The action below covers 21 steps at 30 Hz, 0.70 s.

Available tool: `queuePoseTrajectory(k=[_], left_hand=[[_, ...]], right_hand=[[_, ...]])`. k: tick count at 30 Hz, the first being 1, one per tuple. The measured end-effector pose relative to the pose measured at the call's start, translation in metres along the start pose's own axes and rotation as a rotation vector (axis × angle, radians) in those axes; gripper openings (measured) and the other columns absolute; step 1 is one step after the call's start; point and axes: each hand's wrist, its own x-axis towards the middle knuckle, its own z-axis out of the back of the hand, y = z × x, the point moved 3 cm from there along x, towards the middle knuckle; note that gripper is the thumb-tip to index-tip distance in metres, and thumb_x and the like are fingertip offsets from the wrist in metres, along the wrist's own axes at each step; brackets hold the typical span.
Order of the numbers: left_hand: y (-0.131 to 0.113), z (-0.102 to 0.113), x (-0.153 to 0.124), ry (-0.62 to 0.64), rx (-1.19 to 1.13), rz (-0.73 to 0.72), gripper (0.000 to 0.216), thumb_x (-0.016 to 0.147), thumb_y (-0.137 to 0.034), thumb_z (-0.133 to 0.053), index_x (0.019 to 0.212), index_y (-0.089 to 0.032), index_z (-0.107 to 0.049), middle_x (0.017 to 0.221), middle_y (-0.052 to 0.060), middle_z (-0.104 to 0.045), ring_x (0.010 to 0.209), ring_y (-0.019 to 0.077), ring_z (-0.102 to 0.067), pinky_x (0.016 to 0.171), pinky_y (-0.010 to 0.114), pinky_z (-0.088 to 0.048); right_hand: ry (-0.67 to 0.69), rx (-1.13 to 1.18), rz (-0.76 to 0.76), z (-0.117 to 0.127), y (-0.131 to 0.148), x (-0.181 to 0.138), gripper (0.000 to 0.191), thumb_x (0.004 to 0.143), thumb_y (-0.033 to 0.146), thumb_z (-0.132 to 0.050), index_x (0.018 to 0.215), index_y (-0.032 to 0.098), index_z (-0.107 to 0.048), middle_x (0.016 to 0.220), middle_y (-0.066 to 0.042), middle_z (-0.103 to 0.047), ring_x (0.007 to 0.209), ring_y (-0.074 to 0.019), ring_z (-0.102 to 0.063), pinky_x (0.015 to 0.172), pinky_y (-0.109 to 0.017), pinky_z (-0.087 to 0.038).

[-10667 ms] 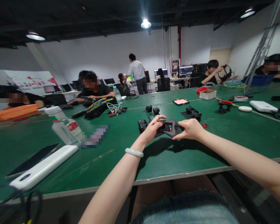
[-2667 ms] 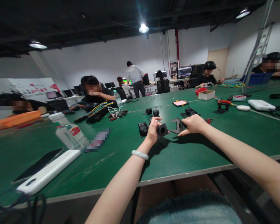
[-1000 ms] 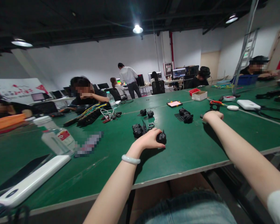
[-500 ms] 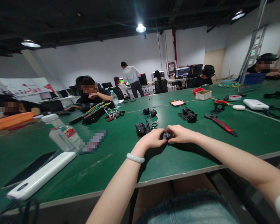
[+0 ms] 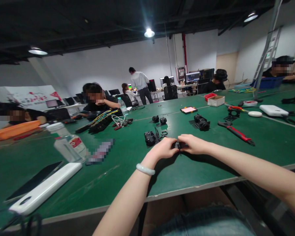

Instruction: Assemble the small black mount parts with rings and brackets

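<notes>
Over the near part of the green table, my left hand [image 5: 165, 148] and my right hand [image 5: 193, 144] meet around a small black part [image 5: 178, 145]. The fingers of both are pinched on it and cover most of it, so its kind does not show. A pale bangle circles my left wrist. Just beyond my left hand sit a black camera-like module [image 5: 150, 138] and a dark ring [image 5: 164, 132]. Farther right lies another black module [image 5: 201, 122] on a slotted plate.
Red-handled adjustable wrench [image 5: 238, 133] and pliers [image 5: 234, 108] lie right. A pink-topped tray [image 5: 188, 110] and an open box [image 5: 216, 100] stand farther back. On the left are a clear bottle [image 5: 70, 146], a white elongated device [image 5: 46, 188] and cable bundles [image 5: 100, 121]. Several people sit beyond.
The black part has turned between my fingers and shows less of itself. My hands stay together around it. The whole view has shifted slightly.
</notes>
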Motion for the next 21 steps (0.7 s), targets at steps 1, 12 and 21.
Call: queuePoseTrajectory(k=[1,12,21], left_hand=[[-0.0003,0.0003,0.0002,0.001,0.002,0.005,0.020,0.068,-0.022,-0.049,0.083,-0.012,-0.057,0.076,0.007,-0.062,0.063,0.0149,-0.054,0.057,0.022,-0.036],[-0.0004,0.0005,0.0018,0.016,0.044,0.029,0.020,0.067,-0.022,-0.050,0.082,-0.012,-0.058,0.070,0.006,-0.061,0.057,0.0137,-0.052,0.054,0.022,-0.035],[-0.0007,0.0012,0.0027,0.007,0.073,0.009,0.021,0.068,-0.023,-0.050,0.083,-0.013,-0.058,0.073,0.007,-0.062,0.060,0.0150,-0.054,0.055,0.022,-0.036]], right_hand=[[0.002,-0.007,0.004,-0.0002,-0.0002,0.0000,0.016,0.066,0.016,-0.056,0.079,0.015,-0.046,0.075,-0.003,-0.050,0.067,-0.0131,-0.045,0.058,-0.021,-0.033],[0.034,-0.062,0.041,-0.0025,-0.0013,-0.0006,0.019,0.069,0.015,-0.053,0.087,0.015,-0.046,0.079,-0.004,-0.048,0.069,-0.0136,-0.046,0.060,-0.022,-0.036],[0.047,-0.132,0.031,-0.0081,-0.0027,-0.0022,0.018,0.072,0.019,-0.051,0.089,0.015,-0.046,0.081,-0.006,-0.048,0.066,-0.0129,-0.047,0.058,-0.022,-0.036]])
